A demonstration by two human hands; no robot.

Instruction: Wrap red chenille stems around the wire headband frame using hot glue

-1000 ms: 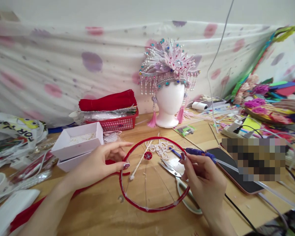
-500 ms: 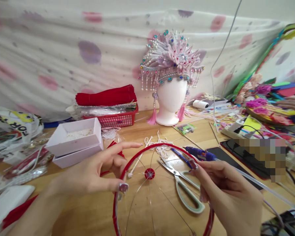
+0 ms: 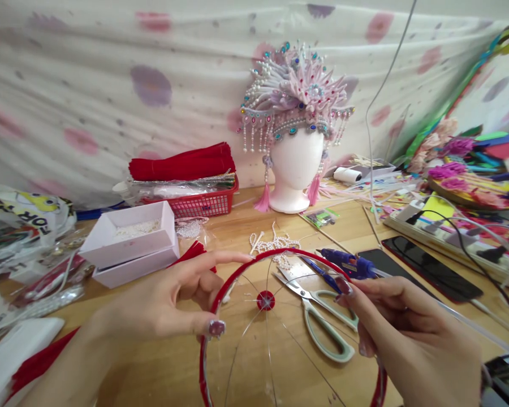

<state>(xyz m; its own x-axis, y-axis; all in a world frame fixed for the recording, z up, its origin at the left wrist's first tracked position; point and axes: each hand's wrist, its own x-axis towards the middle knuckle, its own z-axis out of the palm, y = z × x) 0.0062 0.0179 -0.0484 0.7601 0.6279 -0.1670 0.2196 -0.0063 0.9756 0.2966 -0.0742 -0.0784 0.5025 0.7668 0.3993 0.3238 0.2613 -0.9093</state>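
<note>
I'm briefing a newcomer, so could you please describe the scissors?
From the white mannequin head, come nearer to the red ring that the right hand pinches. Through the ring, scissors lie on the table; unlike the blue glue gun, they have two pale loop handles.

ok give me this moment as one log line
left hand: at hoop's left rim | right hand: pinching hoop | red hub: wired inside hoop | scissors: on table | glue gun: beyond hoop
</note>
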